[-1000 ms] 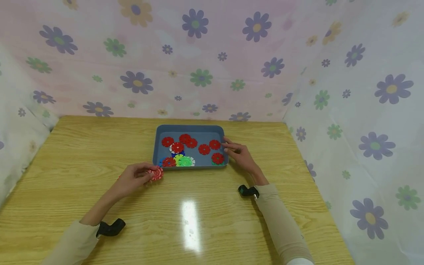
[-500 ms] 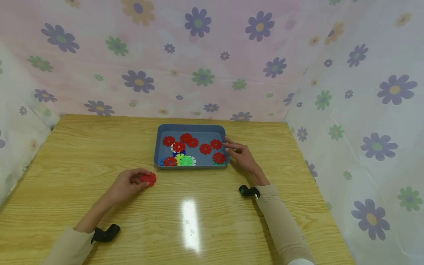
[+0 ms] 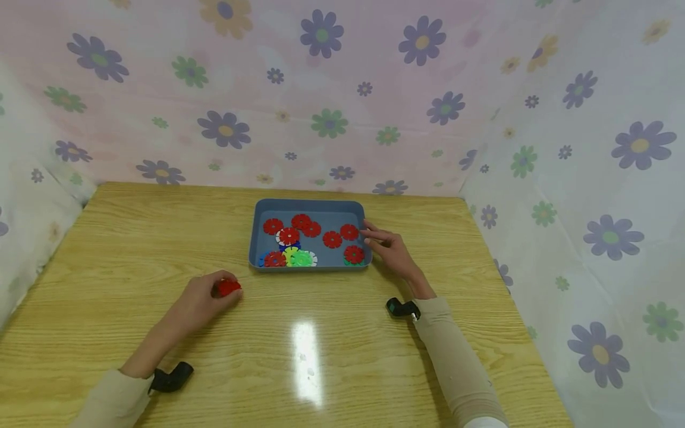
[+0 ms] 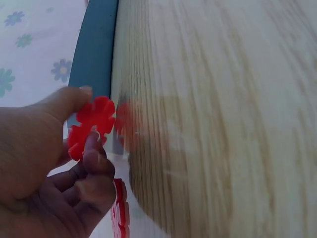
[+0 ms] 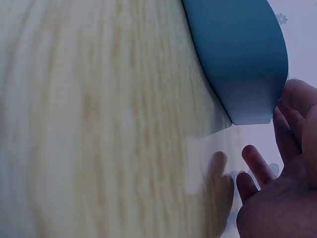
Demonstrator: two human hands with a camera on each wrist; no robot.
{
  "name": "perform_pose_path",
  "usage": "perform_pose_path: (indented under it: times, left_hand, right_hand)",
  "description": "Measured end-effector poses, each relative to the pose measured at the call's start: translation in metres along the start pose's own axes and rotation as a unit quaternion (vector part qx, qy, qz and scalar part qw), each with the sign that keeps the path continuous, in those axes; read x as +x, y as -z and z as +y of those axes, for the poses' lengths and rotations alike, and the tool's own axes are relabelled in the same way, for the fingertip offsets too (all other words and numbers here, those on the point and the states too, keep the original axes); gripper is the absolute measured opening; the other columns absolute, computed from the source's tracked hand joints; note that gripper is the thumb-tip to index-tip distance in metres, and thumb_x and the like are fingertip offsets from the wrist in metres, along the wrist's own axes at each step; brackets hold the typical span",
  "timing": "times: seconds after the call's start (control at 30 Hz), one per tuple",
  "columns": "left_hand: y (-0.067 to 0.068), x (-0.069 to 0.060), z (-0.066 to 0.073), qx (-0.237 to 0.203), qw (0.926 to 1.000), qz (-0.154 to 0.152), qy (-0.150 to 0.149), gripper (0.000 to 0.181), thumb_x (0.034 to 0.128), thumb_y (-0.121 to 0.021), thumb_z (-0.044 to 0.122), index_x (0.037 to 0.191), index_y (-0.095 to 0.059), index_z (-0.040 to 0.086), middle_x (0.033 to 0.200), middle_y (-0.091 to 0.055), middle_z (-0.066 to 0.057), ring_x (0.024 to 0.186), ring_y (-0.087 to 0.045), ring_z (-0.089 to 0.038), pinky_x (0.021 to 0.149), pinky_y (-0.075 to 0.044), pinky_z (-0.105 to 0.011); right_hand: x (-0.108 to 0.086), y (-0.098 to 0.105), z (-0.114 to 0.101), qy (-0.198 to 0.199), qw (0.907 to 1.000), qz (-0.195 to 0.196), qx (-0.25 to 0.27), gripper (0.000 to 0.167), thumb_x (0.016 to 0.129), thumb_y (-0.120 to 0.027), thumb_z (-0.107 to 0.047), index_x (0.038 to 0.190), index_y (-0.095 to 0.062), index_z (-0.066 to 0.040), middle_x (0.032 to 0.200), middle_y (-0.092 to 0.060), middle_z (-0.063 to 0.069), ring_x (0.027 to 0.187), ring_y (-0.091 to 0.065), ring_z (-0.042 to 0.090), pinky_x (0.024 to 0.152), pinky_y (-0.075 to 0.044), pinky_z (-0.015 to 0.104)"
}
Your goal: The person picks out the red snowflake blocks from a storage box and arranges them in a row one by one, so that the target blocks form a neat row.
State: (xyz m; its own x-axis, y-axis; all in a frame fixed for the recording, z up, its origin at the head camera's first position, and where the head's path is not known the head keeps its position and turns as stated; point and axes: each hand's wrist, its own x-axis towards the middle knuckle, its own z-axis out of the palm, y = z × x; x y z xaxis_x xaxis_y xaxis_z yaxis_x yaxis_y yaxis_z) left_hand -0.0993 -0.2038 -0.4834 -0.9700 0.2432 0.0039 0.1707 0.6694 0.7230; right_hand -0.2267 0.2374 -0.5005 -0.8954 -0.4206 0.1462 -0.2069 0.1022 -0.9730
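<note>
My left hand (image 3: 198, 302) pinches a red notched plastic disc (image 4: 96, 119) between thumb and fingers, left of the tray's near corner. In the head view the fingers partly cover this disc (image 3: 229, 288). More red disc pieces (image 4: 120, 210) stand beyond the fingers in the left wrist view. A blue-grey tray (image 3: 307, 205) holds several notched discs, mostly red, with green, yellow, white and blue ones along its near side. My right hand (image 3: 395, 255) rests its fingertips at the tray's right side, fingers loosely extended. In the right wrist view those fingers lie against the tray's outer wall (image 5: 247, 59).
The wooden table (image 3: 342, 333) extends around the tray and has a bright light reflection in front. Flower-printed cloth (image 3: 342, 95) hangs behind and along both sides. A black wrist camera (image 3: 172, 377) sits on the left sleeve and another camera (image 3: 401, 308) on the right.
My left hand has moved left, away from the tray corner, with the red disc, which has turned and is now more covered by the fingers. The right hand stays at the tray's side.
</note>
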Motion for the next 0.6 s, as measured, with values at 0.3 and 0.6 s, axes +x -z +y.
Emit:
perform_pose_path:
  times: [0.3,0.6]
  left_hand:
    - [0.008,-0.005,-0.008,-0.057,0.9971,-0.050,-0.010,0.029,0.1019,-0.055,0.006,0.128,-0.064,-0.005,0.110,-0.070,-0.013,0.080,-0.055,-0.009,0.068,-0.047,-0.023]
    - [0.008,-0.007,-0.013,-0.066,0.9960,-0.012,-0.059,0.028,0.0955,-0.065,-0.004,0.123,-0.062,-0.001,0.097,-0.068,-0.011,0.074,-0.058,-0.004,0.063,-0.051,-0.023]
  right_hand:
    - [0.000,-0.001,0.001,-0.002,1.0000,0.005,-0.008,0.036,0.103,-0.056,-0.001,0.135,-0.056,0.015,0.161,-0.037,0.019,0.152,-0.031,0.028,0.102,-0.048,0.018]
    - [0.000,-0.001,-0.002,-0.001,0.9999,0.007,-0.008,0.035,0.103,-0.056,-0.001,0.134,-0.056,0.015,0.161,-0.036,0.020,0.152,-0.031,0.029,0.100,-0.048,0.018]
